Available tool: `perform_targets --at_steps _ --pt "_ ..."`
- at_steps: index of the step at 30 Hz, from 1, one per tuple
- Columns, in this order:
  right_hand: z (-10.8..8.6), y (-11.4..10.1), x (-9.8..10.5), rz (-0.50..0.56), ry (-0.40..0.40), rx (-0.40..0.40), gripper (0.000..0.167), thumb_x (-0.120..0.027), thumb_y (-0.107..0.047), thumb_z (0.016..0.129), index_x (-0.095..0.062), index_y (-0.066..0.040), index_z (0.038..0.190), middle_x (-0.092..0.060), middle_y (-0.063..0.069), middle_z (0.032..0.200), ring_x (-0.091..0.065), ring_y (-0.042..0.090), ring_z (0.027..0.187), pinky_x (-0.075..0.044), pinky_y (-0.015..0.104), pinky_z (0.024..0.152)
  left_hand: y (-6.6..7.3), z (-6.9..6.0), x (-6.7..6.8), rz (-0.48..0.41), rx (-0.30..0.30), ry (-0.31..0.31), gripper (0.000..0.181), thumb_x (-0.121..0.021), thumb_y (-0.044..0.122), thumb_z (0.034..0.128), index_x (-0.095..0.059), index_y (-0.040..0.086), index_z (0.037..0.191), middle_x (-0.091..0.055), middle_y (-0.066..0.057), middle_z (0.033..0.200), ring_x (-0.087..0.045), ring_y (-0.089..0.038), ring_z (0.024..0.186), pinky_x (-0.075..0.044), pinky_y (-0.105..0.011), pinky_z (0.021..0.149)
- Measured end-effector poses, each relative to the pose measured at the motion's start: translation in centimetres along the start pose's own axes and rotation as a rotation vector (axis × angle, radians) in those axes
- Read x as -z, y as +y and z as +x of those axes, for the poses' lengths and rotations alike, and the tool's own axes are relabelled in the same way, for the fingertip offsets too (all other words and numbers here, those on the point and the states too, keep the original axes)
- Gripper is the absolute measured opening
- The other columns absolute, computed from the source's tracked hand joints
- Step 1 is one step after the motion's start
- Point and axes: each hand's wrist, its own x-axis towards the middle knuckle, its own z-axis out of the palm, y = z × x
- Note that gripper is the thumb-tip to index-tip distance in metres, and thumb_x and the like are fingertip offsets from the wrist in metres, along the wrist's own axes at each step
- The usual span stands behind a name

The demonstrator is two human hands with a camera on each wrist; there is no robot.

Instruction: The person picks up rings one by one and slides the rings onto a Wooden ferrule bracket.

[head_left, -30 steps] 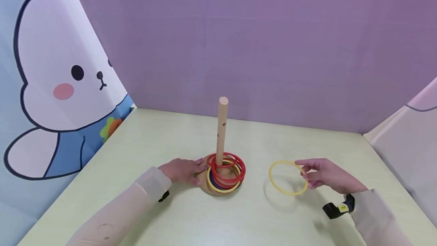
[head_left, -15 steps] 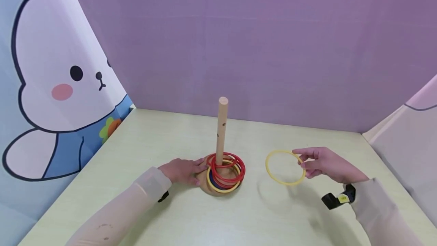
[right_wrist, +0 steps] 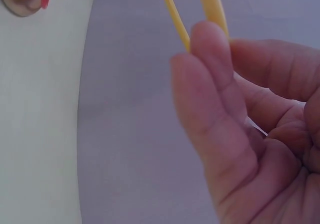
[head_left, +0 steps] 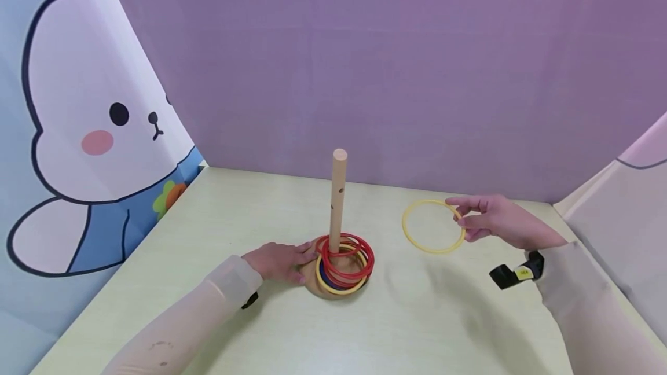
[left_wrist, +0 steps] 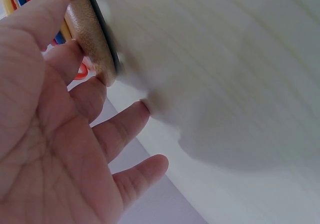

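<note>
My right hand pinches a thin yellow ring by its right side and holds it above the table. In the right wrist view the yellow ring rises from between thumb and fingers. My left hand touches the left edge of a round wooden base; its fingers look relaxed and spread in the left wrist view, several against the base's rim. An upright wooden peg stands on this base. Around its foot lie red rings, a yellow ring and blue ones, loosely stacked.
The pale table reaches back to a purple cloth wall. At the left hangs a cloth printed with a white cartoon animal. Another pale cloth borders the right side.
My right hand has risen and moved away from me, lifting the yellow ring with it; the ring has also shifted slightly left. The left hand, base and stacked rings stay put.
</note>
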Motion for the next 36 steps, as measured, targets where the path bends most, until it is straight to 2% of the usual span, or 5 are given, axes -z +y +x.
perform_targets --at_steps 12,17,20,30,36 --pt "0.0 -1.9 -1.0 0.055 -0.015 0.039 0.054 -0.059 -0.002 0.092 -0.036 0.015 0.139 -0.058 0.006 0.102 -0.063 0.014 0.076 -0.056 0.036 0.074 -0.1 0.1 -0.3 -0.014 -0.003 -0.008 0.064 -0.064 0.042 0.0888 -0.041 0.027 0.147 -0.027 0.004 0.156 -0.04 -0.026 0.134 -0.036 -0.045 0.105" --pt "0.1 -2.8 -1.4 0.058 -0.027 0.101 0.054 -0.06 -0.004 0.092 -0.038 0.015 0.138 -0.06 0.005 0.102 -0.063 0.015 0.076 -0.056 0.036 0.073 0.0 0.2 -0.3 0.002 0.003 -0.009 0.064 -0.064 0.042 0.0887 -0.04 0.028 0.147 -0.027 0.006 0.156 -0.04 -0.024 0.134 -0.036 -0.044 0.105" --pt "0.3 -3.3 -1.7 0.061 -0.035 0.148 0.052 -0.059 -0.002 0.092 -0.039 0.016 0.137 -0.062 0.005 0.104 -0.065 0.016 0.078 -0.056 0.036 0.073 0.0 0.2 -0.3 0.006 0.006 -0.006 0.064 -0.064 0.041 0.0887 -0.04 0.028 0.147 -0.028 0.006 0.156 -0.041 -0.024 0.133 -0.036 -0.044 0.105" --pt "1.5 -5.2 -3.5 0.094 -0.043 0.223 0.05 -0.059 0.001 0.091 -0.042 0.013 0.136 -0.061 0.009 0.108 -0.068 0.021 0.079 -0.056 0.039 0.073 -0.2 0.4 -0.5 0.004 0.014 -0.008 0.064 -0.063 0.042 0.0898 -0.039 0.029 0.147 -0.026 0.007 0.156 -0.041 -0.024 0.133 -0.036 -0.044 0.105" --pt "2.3 -6.5 -4.6 0.082 -0.014 0.229 0.049 -0.06 -0.001 0.091 -0.045 0.01 0.137 -0.064 0.011 0.108 -0.068 0.021 0.082 -0.056 0.038 0.075 -0.1 0.4 -0.5 0.007 0.007 -0.006 0.062 -0.063 0.041 0.0902 -0.041 0.029 0.147 -0.027 0.007 0.156 -0.041 -0.023 0.134 -0.037 -0.042 0.104"
